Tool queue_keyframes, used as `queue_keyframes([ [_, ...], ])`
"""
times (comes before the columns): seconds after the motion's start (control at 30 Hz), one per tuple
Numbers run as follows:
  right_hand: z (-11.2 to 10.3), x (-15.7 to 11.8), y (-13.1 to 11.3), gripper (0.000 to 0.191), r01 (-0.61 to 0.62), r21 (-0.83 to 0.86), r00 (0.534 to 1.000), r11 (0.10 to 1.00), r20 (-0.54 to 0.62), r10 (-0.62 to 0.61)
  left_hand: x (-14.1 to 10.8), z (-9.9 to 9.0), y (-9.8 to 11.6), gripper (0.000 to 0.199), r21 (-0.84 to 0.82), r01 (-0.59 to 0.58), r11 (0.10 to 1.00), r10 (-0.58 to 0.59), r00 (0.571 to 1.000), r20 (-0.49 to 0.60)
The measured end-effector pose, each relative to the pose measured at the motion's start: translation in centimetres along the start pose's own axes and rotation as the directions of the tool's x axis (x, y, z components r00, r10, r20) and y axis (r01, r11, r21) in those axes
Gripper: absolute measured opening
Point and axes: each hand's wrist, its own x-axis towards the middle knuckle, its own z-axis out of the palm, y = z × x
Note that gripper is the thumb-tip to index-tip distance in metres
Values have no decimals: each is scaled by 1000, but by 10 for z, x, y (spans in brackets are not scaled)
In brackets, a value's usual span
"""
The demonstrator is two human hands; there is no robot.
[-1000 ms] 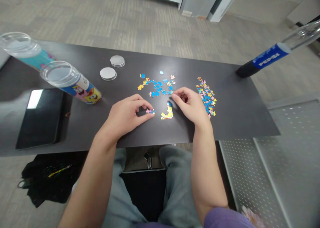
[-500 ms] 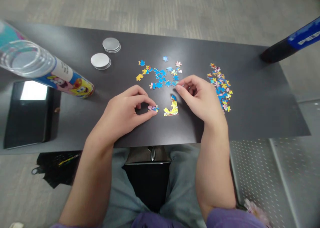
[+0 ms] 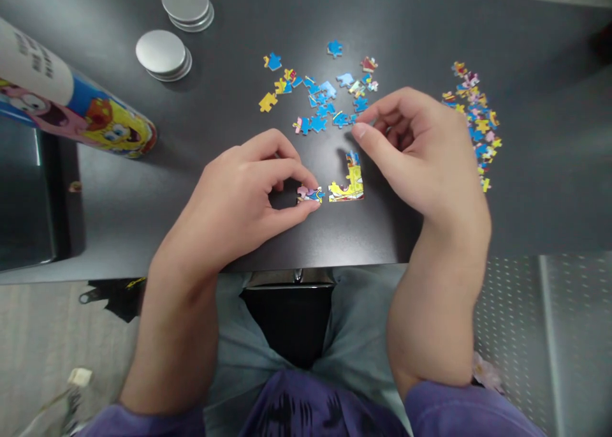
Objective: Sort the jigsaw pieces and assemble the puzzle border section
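My left hand (image 3: 248,191) is closed, pinching a small pink-and-blue jigsaw piece (image 3: 310,194) flat on the table between thumb and fingertips. Just right of it, across a narrow gap, lies an L-shaped joined puzzle section (image 3: 352,185), mostly yellow with a blue tip. My right hand (image 3: 415,150) hovers above and right of that section, thumb and forefinger nearly together. Whether anything tiny is between them is hidden. Its fingertips are close to a loose group of mostly blue puzzle pieces (image 3: 318,123). A yellow piece (image 3: 268,102) lies at that group's left edge.
A pile of mixed puzzle pieces (image 3: 482,124) lies beyond my right hand. Silver discs (image 3: 162,53) sit in two stacks at the back left. Nearby stands a cartoon-printed tube (image 3: 109,118), with a black tablet-like object (image 3: 29,201) at the table's left.
The view has moved closer and tipped down. My left hand has brought its piece rightward, nearer the L-shaped section. My right hand stays by the blue pieces, still in a pinch.
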Motion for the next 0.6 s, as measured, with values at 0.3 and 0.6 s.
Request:
queue_keyframes([
  [0.3,-2,-1,-3,12,-2,-43,999,999,36,3,1,1,12,13,54,-3,999,2,1000,21],
  [0.6,1,-2,1,9,36,-27,998,999,48,-35,-1,8,8,12,76,3,997,-2,1000,-16],
])
